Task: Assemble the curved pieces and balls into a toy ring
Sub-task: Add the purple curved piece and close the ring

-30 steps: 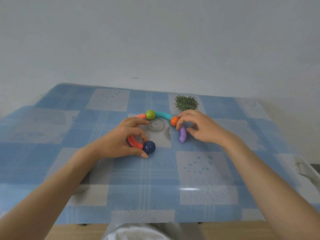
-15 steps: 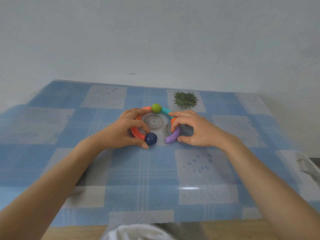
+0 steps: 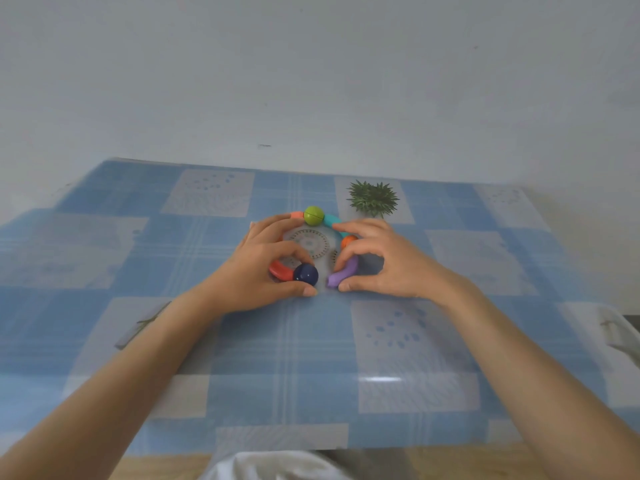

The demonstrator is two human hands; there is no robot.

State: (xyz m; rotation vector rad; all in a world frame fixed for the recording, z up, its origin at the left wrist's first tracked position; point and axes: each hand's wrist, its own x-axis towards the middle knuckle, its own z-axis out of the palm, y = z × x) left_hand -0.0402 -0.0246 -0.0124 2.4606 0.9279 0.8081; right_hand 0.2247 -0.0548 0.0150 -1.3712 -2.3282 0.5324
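Observation:
The toy ring lies on the blue checked tablecloth (image 3: pixel 284 344). A green ball (image 3: pixel 313 215) sits at its far side, between a short orange piece (image 3: pixel 296 215) and a teal curved piece (image 3: pixel 333 223). An orange ball (image 3: pixel 348 241) joins the teal piece to a purple curved piece (image 3: pixel 343 274). My right hand (image 3: pixel 384 261) grips the purple piece between thumb and fingers. My left hand (image 3: pixel 263 268) grips a red curved piece (image 3: pixel 280 270) with a dark blue ball (image 3: pixel 306 274) at its near end. A small gap separates the blue ball from the purple tip.
A small spiky green plant (image 3: pixel 373 199) stands just behind the ring on the right. The table meets a white wall (image 3: pixel 311 81) at its far edge. A white object (image 3: pixel 621 336) shows at the table's right edge.
My right hand has swung the purple piece inward, so its tip now points at the blue ball. The camera has moved closer and the gap has narrowed.

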